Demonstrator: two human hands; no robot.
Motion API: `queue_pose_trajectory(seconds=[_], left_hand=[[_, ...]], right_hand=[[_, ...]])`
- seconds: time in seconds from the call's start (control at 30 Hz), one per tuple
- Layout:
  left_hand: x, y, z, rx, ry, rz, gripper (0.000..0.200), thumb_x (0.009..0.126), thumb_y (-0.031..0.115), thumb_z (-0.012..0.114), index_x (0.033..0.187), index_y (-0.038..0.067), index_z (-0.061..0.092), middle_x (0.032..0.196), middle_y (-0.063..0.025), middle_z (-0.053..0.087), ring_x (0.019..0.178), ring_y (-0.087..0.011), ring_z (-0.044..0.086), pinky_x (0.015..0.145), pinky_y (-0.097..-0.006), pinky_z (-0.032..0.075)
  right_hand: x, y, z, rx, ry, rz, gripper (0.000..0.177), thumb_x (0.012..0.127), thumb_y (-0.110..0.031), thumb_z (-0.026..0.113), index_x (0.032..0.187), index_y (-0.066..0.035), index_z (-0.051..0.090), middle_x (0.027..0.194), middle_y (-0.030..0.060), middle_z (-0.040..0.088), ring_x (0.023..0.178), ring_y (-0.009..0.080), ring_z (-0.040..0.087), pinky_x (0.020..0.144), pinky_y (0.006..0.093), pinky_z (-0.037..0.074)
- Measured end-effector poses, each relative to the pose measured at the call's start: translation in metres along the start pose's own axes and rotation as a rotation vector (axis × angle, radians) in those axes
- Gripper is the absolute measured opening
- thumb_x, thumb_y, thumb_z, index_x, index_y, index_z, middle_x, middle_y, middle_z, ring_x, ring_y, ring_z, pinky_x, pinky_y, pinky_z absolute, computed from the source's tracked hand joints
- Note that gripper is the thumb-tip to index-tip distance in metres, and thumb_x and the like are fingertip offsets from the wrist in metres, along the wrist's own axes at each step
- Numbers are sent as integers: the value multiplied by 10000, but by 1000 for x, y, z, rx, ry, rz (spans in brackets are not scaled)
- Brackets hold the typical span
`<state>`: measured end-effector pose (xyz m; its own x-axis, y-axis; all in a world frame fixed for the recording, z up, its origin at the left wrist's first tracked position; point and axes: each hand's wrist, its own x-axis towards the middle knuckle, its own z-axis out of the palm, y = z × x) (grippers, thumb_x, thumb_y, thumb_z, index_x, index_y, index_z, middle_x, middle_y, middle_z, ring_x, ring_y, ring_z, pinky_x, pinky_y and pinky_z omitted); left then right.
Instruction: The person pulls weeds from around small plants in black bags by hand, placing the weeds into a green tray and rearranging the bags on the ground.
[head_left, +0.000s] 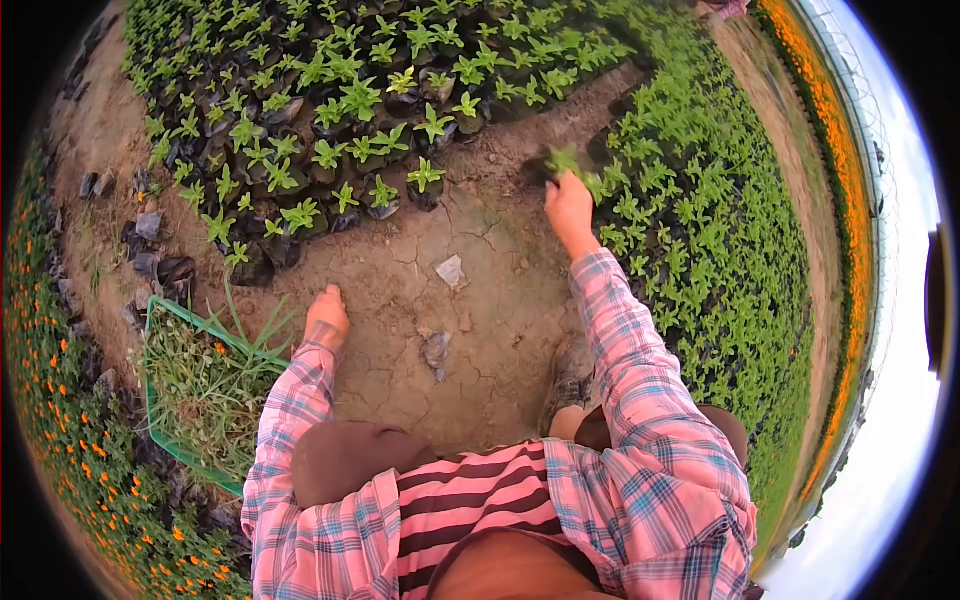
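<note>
My right hand (pixel 571 208) is closed on a potted seedling (pixel 566 163), a small green plant with a dark bag at its base, smeared by motion. It is at the left edge of the dense bed of seedlings (pixel 700 200). My left hand (pixel 328 317) hangs over bare soil, near long grass blades at the green-rimmed container (pixel 150 400). Its fingers are curled together, and whatever they hold, if anything, is hidden. Ahead stand many seedlings in black bags, among them a front one (pixel 425 178) at the edge of the soil.
Cut weeds (pixel 205 390) fill the green-rimmed container at my left. Scraps of plastic (pixel 452 271) lie on the cracked soil (pixel 480 350) between my feet. Loose black bags (pixel 150 265) are scattered at the left. Orange flowers (pixel 85 450) border the left side, and another orange row (pixel 855 220) runs at the right.
</note>
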<state>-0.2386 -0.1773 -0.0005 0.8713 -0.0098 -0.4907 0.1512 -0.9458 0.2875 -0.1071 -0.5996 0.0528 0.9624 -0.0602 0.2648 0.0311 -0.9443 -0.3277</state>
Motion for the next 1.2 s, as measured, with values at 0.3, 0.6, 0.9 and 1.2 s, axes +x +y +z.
queue_pose_trajectory(seconds=[0.3,0.6,0.9,1.2], left_hand=[[9,-7,4,3,-28,-12,211,841,111,548,1004,12,458,969,-266,565,929,-412,571,786,-455,472],[18,-33,18,-25,-79,49,221,837,148,537,984,1,462,913,-263,578,901,-415,578,752,-452,475],[-61,-7,-72,503,-507,142,419,744,252,631,1108,86,507,1092,-199,574,978,-357,596,771,-444,495],[36,65,-61,288,-498,160,569,698,492,668,990,5,639,1014,-217,631,969,-335,604,842,-400,476]], right_hand=[[30,-66,14,3,-387,-356,199,755,-33,532,954,-39,517,897,176,562,857,364,587,717,446,486],[-1,50,-111,-178,-725,-537,116,752,-96,538,839,-24,564,838,178,531,797,373,555,702,445,467],[14,132,-64,-393,-190,-145,135,671,-168,615,752,-61,623,842,133,588,876,327,533,703,435,457],[19,124,-52,-445,-158,-102,92,703,-123,561,750,-87,631,802,95,595,831,290,535,684,413,414]])
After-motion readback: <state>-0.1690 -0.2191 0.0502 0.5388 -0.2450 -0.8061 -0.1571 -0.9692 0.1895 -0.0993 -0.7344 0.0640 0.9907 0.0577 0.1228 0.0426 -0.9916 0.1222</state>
